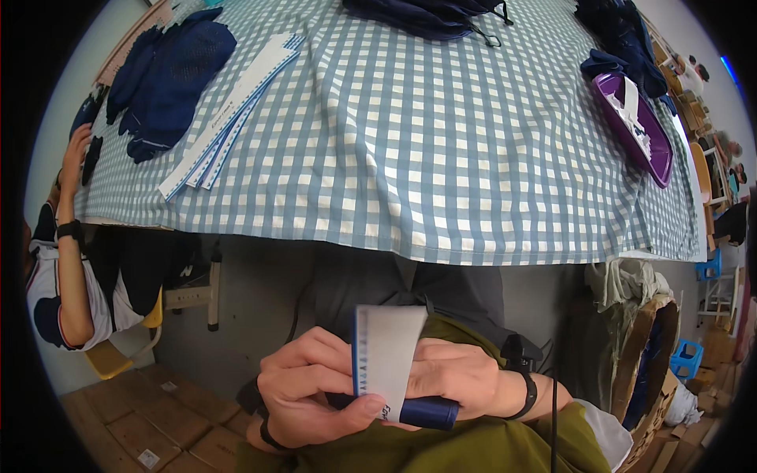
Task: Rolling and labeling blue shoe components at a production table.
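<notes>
Close to my body at the lower middle, a white paper strip (385, 359) with a blue patterned edge stands upright against a small dark navy folded cloth piece (432, 413). My left hand (311, 386) is closed on the strip and the cloth, its thumb pressed against the strip's lower front. From the other side my right hand (457, 377) reaches in with bent fingers, closed at the navy piece. Its fingertips are partly hidden behind the strip. Both hands are above my lap, below the table's front edge.
A checked cloth covers the table (410, 181). On it lie a stack of white strips (229, 118), navy knitted pieces (177, 75), a dark bag (430, 17) and a purple tray (661, 158) with white scraps. Another person's arm (72, 260) is at left. Cardboard boxes (150, 426) cover the floor.
</notes>
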